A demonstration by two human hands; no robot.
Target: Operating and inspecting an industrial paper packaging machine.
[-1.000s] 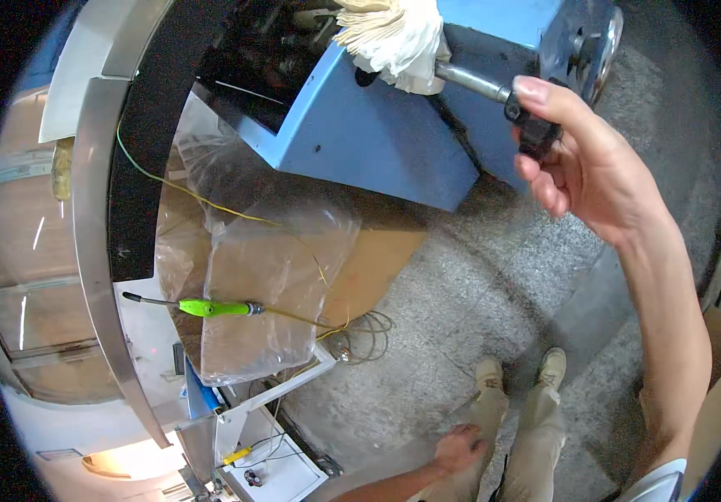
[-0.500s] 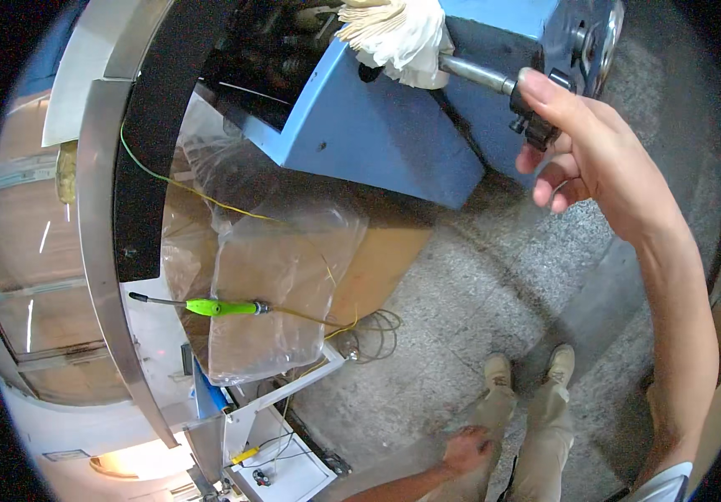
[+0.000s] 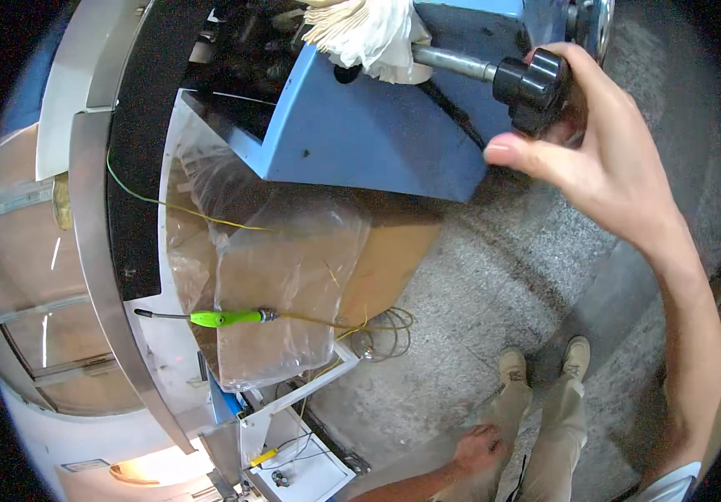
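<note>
A black lobed knob sits at the end of a metal rod that juts from a blue machine housing. My right hand curls round the knob from the right, its forefinger over the top and other fingers partly hidden behind. The thumb stretches out below the knob, apart from it. Over the rod's left end hangs a white and cream folded bundle; whether it is cloth or gloves I cannot tell. Low beside my leg, my left hand is loosely closed, with nothing visible in it.
On the left, a green-handled tool with a thin dark tip lies across clear plastic sheeting, its hose coiled on the concrete floor. A curved metal edge runs beside it. A white metal box stands below.
My right thumb has left the top of the knob and swung down below it, while the forefinger has come over the top. The view has shifted slightly. My left hand stays low.
</note>
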